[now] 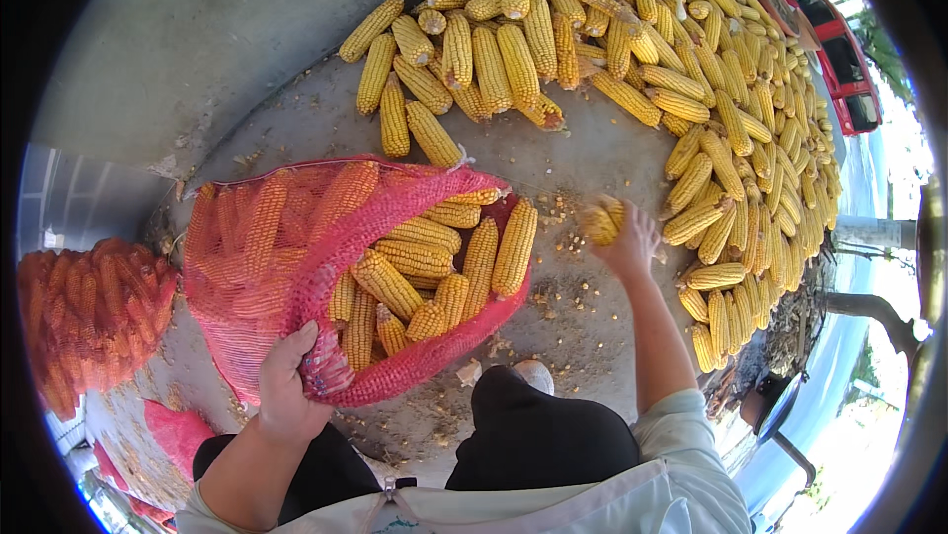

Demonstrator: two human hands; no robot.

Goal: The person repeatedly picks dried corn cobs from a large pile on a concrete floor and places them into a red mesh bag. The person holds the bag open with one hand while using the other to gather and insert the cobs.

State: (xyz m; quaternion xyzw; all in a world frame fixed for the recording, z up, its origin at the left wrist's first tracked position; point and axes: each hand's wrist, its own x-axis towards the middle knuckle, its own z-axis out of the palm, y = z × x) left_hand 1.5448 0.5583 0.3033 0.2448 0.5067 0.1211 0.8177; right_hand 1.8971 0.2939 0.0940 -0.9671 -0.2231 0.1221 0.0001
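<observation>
My left hand (290,386) grips the bunched rim of a red mesh sack (244,289) and keeps its mouth spread. Yellow ears of corn (415,258) lie inside, and more show through the netting. One ear (514,246) rests at the far right of the sack's mouth. Between the sack and a big heap of corn ears (711,163), my right hand (631,241) holds an ear of corn (603,220). Both hand and ear are blurred there, just above the concrete floor (592,341).
A filled mesh sack (96,319) stands at the far left, near red netting (178,434) on the ground. Loose kernels (566,241) litter the floor. A concrete wall (200,37) rises at the upper left. Beyond the heap are a red vehicle (840,60) and a curved branch (878,312).
</observation>
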